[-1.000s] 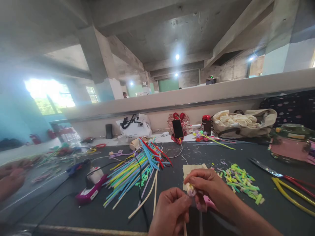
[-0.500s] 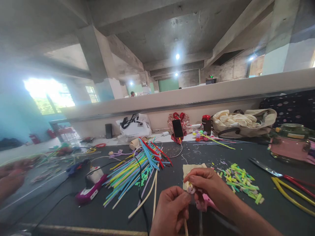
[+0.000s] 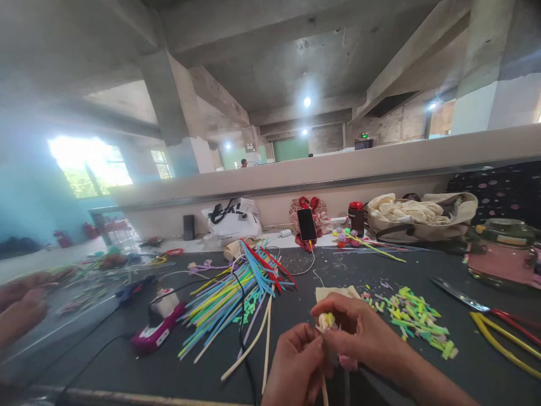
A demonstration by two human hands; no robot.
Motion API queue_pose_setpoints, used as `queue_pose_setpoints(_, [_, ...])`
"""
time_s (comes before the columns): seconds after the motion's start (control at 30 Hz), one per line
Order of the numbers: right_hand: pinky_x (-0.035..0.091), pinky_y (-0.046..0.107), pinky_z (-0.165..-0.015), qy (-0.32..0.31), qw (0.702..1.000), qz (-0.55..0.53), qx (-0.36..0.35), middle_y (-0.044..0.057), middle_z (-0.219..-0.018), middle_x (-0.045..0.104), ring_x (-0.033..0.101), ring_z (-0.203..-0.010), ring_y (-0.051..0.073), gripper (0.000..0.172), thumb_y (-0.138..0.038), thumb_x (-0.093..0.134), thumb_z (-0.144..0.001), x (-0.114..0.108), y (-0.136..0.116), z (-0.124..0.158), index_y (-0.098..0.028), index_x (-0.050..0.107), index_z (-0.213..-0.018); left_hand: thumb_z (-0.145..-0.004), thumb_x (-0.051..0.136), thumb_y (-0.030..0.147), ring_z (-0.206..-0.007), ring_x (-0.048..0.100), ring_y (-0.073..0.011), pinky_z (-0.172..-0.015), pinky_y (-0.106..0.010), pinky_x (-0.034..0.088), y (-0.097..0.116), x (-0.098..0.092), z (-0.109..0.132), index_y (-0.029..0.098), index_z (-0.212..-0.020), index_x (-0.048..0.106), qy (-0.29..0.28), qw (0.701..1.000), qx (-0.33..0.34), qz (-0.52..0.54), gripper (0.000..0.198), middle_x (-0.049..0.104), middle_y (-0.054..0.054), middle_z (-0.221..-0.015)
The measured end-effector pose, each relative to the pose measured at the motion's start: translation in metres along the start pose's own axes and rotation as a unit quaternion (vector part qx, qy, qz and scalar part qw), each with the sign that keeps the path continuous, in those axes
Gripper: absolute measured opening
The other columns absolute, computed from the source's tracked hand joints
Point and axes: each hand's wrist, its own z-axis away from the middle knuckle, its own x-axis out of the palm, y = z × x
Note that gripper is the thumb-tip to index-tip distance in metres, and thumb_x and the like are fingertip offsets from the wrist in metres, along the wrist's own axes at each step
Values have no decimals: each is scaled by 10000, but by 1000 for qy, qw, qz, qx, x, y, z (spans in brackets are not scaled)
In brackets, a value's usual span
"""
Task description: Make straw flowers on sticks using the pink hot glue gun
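Note:
Between my two hands is a small fuzzy flower [image 3: 326, 322], cream with yellow and lilac parts, apparently made of pipe cleaner. My left hand [image 3: 296, 363] pinches it from below, where a pale stem [image 3: 324, 390] hangs down. My right hand [image 3: 359, 332] curls around its top and right side, thumb and fingers closed on it. Under the right hand shows part of a pink object [image 3: 347, 362], mostly hidden. A cream cloth or pad [image 3: 336, 292] lies just behind the hands. Short cut pipe cleaner pieces [image 3: 414, 316] are piled to the right.
Long coloured pipe cleaners [image 3: 224, 310] lie left of my hands, crossed by a black cable. Farther left is a purple power strip [image 3: 158, 332]. Open scissors [image 3: 486, 307] and a jar [image 3: 502, 254] are right. A phone [image 3: 306, 224] stands behind. Another person's hand [image 3: 21, 310] appears far left.
My right hand has shifted its fingers around the flower, and more of the yellow part shows. The pink object is more covered. The view has tilted slightly.

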Motion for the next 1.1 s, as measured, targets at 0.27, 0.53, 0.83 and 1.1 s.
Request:
queue_pose_setpoints(0.27, [369, 181, -334, -10, 998, -44, 33, -61, -512, 506, 454, -359, 80, 230, -117, 468, -658, 1, 10, -4, -188, 575, -849, -525, 695, 275, -248, 332, -3, -281, -147, 180, -4, -4, -1, 125, -607, 537, -38, 998, -27, 50, 233, 622, -31, -475])
queue_pose_setpoints(0.53, [372, 170, -387, 9, 994, -104, 20, -63, -475, 521, 465, -396, 74, 154, -150, 544, -656, -10, 7, -7, -162, 610, -794, -513, 723, 345, -343, 479, -66, -373, -171, 300, -12, -4, -2, 151, -845, 512, -8, 998, -36, 58, 439, 656, -26, -574])
queue_pose_setpoints(0.83, [350, 165, -376, -14, 988, -149, 27, -10, -615, 603, 524, -440, 83, 207, -294, 561, -731, -14, 10, -12, -143, 605, -865, -513, 696, 455, -241, 288, -20, -323, -173, 154, -18, -4, 2, 172, -546, 479, 21, 995, -33, -91, 358, 555, 27, -352])
queue_pose_setpoints(1.1, [323, 161, -314, 82, 971, -220, 44, 1, -635, 603, 486, -368, 68, 397, -506, 430, -811, -2, 37, -11, -148, 581, -891, -485, 683, 536, -223, 260, -7, -295, -168, 98, -16, -19, -7, 153, -522, 494, -8, 999, -41, -23, 428, 532, 5, -316])
